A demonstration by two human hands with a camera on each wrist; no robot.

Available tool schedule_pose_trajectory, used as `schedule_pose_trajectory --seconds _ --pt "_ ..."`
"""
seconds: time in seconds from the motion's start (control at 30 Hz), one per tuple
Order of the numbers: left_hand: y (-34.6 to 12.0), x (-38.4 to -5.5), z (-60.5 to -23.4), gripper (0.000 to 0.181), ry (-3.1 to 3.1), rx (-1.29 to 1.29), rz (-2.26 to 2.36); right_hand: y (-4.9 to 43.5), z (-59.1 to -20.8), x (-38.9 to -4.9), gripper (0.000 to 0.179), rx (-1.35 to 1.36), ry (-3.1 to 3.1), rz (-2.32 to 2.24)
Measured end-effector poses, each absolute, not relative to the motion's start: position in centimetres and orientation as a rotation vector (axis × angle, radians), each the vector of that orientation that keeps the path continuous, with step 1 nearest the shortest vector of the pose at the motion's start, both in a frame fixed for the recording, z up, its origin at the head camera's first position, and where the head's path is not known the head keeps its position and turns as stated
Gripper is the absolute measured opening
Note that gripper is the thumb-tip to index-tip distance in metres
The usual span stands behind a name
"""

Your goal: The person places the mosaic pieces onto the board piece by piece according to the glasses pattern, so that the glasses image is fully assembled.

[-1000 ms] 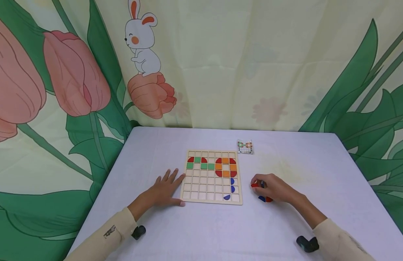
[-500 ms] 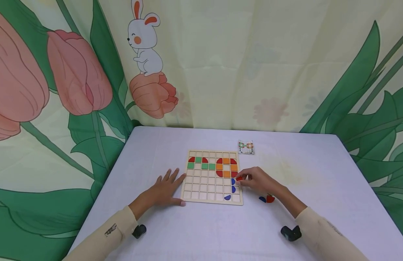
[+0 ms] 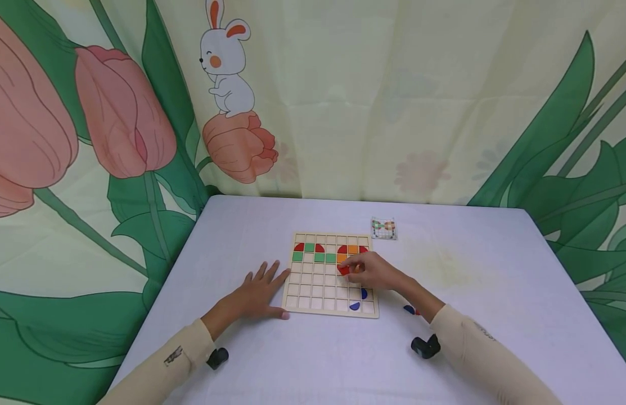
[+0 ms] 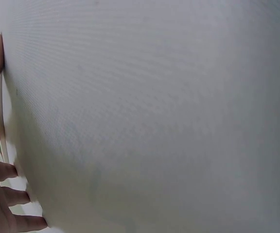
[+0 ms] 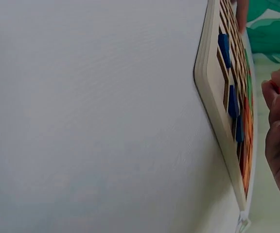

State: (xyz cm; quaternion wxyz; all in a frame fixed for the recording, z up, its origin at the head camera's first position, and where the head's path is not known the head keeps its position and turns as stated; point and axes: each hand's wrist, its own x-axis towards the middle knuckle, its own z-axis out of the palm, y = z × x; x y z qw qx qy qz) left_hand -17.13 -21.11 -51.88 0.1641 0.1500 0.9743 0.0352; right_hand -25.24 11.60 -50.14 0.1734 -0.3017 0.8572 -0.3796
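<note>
My right hand (image 3: 375, 271) pinches a small red piece (image 5: 277, 88) between thumb and fingers, above the right part of a wooden grid board (image 3: 313, 289). Red, green and orange pieces fill cells in the board's upper rows; my hand covers some of them. Two blue half-round pieces show lower right, one (image 3: 364, 293) above the other (image 3: 355, 306); the right wrist view has a third blue piece (image 5: 240, 128). At the board's left edge my left hand (image 3: 257, 295) lies flat with fingers spread, its fingertips touching the rim.
A small printed pattern card (image 3: 383, 229) lies by the board's far right corner. Right of the board, a loose blue piece (image 3: 409, 309) and a red one are partly hidden by my right forearm. The white-covered table (image 3: 323, 360) ends at a printed curtain.
From the loose pieces on the right, my right hand has carried the red piece leftward over the board. My left hand has stayed at the board's edge.
</note>
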Motion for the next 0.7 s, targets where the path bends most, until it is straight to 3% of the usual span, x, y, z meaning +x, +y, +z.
schedule_pose_trajectory --seconds 0.7 --pt "-21.0 -17.0 -51.3 0.110 2.759 0.432 0.102 3.6 -50.6 -26.3 0.022 -0.810 2.450 -1.141"
